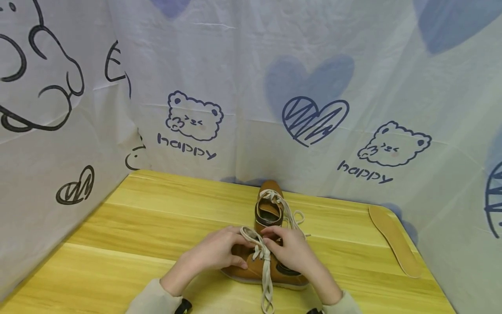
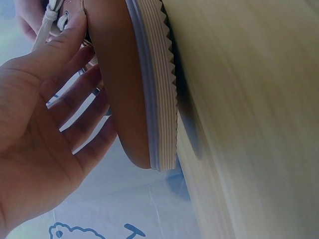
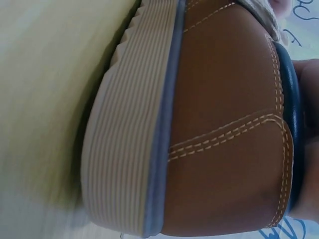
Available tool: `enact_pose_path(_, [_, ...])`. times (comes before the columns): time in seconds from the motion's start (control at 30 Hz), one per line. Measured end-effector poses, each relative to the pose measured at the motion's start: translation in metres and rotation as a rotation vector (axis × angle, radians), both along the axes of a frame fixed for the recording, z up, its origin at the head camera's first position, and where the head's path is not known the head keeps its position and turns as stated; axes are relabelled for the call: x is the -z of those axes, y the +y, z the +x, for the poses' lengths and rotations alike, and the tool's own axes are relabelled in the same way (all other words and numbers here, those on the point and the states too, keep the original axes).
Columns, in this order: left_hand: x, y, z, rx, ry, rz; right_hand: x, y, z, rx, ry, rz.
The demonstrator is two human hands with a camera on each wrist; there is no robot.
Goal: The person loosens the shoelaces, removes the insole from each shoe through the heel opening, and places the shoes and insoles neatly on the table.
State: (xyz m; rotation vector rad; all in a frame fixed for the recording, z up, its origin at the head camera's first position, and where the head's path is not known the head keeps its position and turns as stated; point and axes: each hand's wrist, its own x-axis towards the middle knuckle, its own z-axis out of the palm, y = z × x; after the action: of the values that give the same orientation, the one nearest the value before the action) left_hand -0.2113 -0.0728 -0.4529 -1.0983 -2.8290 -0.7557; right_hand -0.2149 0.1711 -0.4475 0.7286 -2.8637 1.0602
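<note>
A brown shoe point(image 1: 252, 271) with a pale ridged sole stands on the table, its toe to the left. Its cream shoelace point(image 1: 267, 272) is knotted over the tongue; one loop rises above it and long strands hang down the near side. My left hand point(image 1: 220, 247) lies loosely about the toe end, thumb against the near side. In the left wrist view its fingers point(image 2: 82, 102) are spread, with tips partly hidden by the shoe. Across the dark collar reaches my right hand point(image 1: 295, 249), thumb and index finger pinching the shoelace by the knot.
Behind stands a second brown shoe point(image 1: 270, 186), toe away, its laces loose to the right. A tan insole point(image 1: 394, 242) lies along the right edge of the wooden table point(image 1: 157, 209). White printed sheets point(image 1: 243, 144) hang at the back and sides.
</note>
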Motion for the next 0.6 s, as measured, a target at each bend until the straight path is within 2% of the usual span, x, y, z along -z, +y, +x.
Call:
enact_pose_path(0.13, [0.0001, 0.0007, -0.0007, -0.003, -0.002, -0.005, -0.0002, -0.0001, -0.0001, -0.038, -0.034, 0.039])
enact_pose_path(0.3, [0.0001, 0.0013, -0.0008, -0.006, -0.003, -0.008, -0.0003, -0.0016, 0.0005, -0.062, -0.012, 0.076])
enact_pose_path(0.6, [0.0011, 0.0019, -0.0009, -0.013, -0.001, -0.010, 0.0020, -0.0034, 0.0011, -0.045, 0.014, 0.002])
